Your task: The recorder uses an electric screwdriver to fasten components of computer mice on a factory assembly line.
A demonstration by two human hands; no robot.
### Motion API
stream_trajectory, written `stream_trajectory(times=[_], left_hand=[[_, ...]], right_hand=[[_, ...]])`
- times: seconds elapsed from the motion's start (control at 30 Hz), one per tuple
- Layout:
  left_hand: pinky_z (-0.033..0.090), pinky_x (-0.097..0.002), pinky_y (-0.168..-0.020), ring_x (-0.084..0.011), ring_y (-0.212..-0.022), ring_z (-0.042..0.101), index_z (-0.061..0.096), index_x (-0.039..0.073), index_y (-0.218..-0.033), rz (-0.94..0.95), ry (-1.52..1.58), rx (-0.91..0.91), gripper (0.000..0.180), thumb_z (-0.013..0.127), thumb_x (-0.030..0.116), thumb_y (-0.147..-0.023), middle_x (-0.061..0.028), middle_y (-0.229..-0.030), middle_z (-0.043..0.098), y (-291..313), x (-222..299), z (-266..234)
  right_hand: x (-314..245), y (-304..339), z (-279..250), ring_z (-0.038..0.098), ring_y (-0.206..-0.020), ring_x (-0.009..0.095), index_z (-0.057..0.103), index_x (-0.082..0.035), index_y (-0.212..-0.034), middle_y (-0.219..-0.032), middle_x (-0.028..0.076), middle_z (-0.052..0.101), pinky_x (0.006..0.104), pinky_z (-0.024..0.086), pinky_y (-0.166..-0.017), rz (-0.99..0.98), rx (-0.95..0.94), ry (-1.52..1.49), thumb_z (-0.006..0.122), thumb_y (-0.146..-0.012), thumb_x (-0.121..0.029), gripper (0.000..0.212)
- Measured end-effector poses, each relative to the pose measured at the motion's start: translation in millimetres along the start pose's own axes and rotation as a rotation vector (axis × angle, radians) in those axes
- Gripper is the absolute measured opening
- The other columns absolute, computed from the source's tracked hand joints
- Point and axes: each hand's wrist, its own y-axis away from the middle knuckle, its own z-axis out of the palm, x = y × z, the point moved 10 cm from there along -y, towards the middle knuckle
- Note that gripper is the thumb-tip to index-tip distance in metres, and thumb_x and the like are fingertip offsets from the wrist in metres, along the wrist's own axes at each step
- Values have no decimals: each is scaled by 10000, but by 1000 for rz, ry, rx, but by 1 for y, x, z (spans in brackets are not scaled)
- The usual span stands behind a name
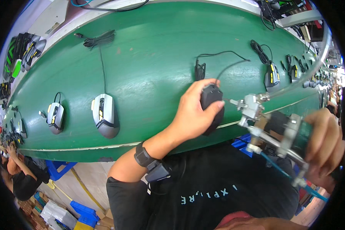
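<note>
My left hand [195, 109] grips a computer mouse [212, 96] with its dark underside turned up. From the mouse's far end a black cable runs to a tied bundle [200, 71] on the green belt. At the right, the blurred fingers of my right hand [326, 142] curl round the end of a metal spray gun [253, 107]. Its thin nozzle points at the mouse's right side; I cannot tell whether they touch. A clear tube [310, 69] and a blue hose [276, 166] join the gun.
Left of my hand, silver-and-black mice [104, 111] lie on the green belt [153, 46], one trailing a coiled cable [99, 39]. More mice [272, 76] line the right side. Another person's arm [21, 163] reaches in at far left. Blue crates [61, 168] stand below the belt's near edge.
</note>
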Motion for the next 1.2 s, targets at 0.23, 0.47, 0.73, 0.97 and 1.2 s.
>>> stream_trajectory(times=[0.23,0.47,0.73,0.97,1.2], left_hand=[[559,-379,-871,-262,-1025,659,493,-34,-1301,-262,737,98,426,584,111,-911,-183,-1191,611,1,-21,-27],[575,-388,-846,-284,-1024,658,487,-58,-1302,-164,593,146,442,558,135,-910,-216,-1182,610,8,-4,-41],[577,-367,-828,-265,-1012,660,498,-62,-1287,-143,624,160,432,564,131,-906,-204,-1185,608,10,0,-50],[574,-357,-826,-238,-997,658,508,-60,-1271,-143,649,140,416,578,143,-914,-184,-1177,611,12,1,-53],[568,-352,-831,-230,-1000,653,507,-60,-1271,-110,651,146,409,586,143,-925,-178,-1174,613,14,-1,-62]], right_hand=[[5,12,-9,672,-628,124,697,-22,-670,-701,102,689,204,587,-651,133,158,-16,702,-715,99,129],[15,9,20,670,-593,116,679,-8,-814,-710,67,659,211,596,-548,60,18,-229,652,-825,78,91],[24,-6,22,662,-567,111,654,0,-834,-702,60,656,183,576,-515,174,-72,-200,664,-851,26,32],[18,2,20,642,-529,94,624,-7,-819,-675,38,642,160,552,-476,160,98,-129,687,-868,-39,85],[-9,21,12,626,-508,80,600,-17,-817,-657,21,628,145,529,-442,165,151,-131,728,-857,-115,166]])
